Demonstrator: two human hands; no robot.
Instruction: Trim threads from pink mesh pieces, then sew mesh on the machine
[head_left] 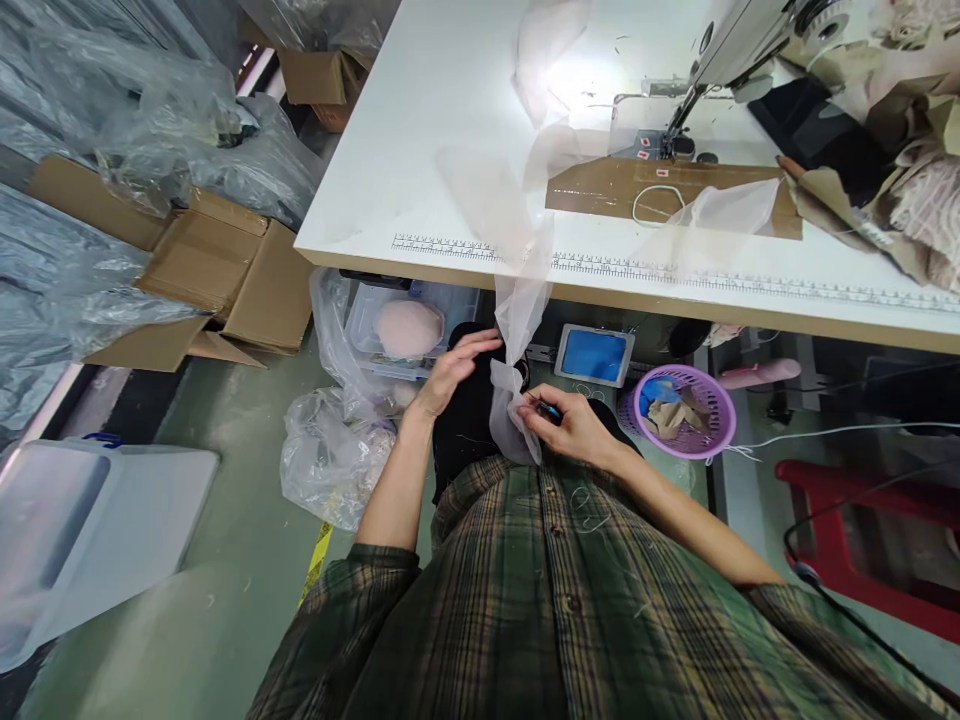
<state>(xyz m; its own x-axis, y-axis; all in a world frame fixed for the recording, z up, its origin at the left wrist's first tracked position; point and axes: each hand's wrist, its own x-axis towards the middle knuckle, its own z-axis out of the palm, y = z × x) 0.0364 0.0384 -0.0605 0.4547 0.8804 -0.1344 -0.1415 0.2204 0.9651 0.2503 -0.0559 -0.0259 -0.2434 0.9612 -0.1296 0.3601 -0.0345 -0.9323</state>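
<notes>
A strip of sheer white fabric (517, 310) hangs from the table edge to my lap, gathered to a narrow point between my hands. My left hand (454, 376) is beside the strip on its left, fingers stretched out and a little apart, with nothing visible in them. On the other side, my right hand (566, 424) is closed around a small black-and-blue tool (550, 410), whose kind the fingers mostly hide. Its fingertips also touch the strip's lower end (510, 425). More sheer fabric lies on the white table (420, 130) up towards the sewing machine (739, 50).
Brown card (600, 190) lies under the machine's needle area, with a ruler strip (675, 270) along the table edge. Below are a purple basket (720, 415) of scraps, a blue-centred pedal-like panel (596, 354) and a red stool (862, 500). An open carton (217, 260) stands left.
</notes>
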